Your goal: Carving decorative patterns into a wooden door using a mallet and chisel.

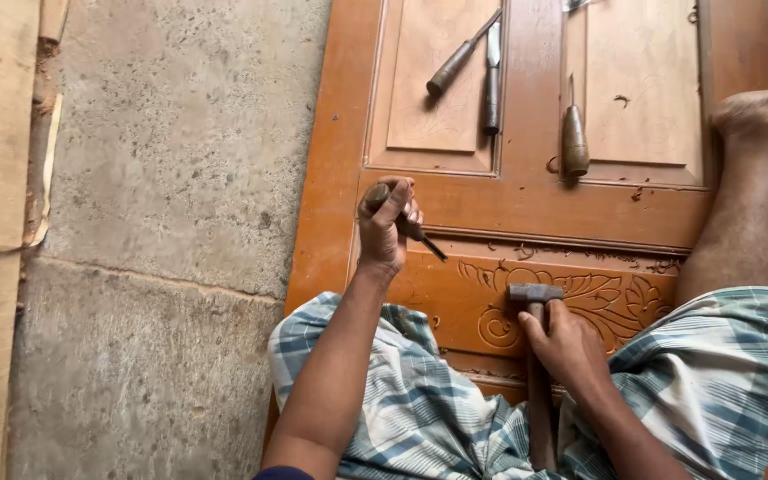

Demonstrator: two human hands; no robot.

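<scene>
The person sits on a wooden door (pixel 526 204) laid flat on the concrete floor (pixel 171 178), legs spread to either side of the carved band, which probably keeps the panel from shifting and puts the work right under the eyes. The left hand (pixel 386 227) has its fingers closed around a chisel (pixel 406 222), handle up at 11 o'clock and the dark blade slanting down toward 5 o'clock, its tip at or just above the plain end of the carved strip; whether it touches the wood cannot be told. The right hand (pixel 562 342) grips a hammer (pixel 535 356) close under its steel head, a short hold that suits light, controlled taps, with the head lying over the leaf carving (pixel 580 298). Three spare chisels (pixel 491 80) lie at 12 o'clock on the upper panels, within reach yet off the carving. The hammer handle's lower end is lost against the checked cloth (pixel 437 400), the door's lower part is hidden under the legs, and a metal object at the top edge is cut off.
</scene>
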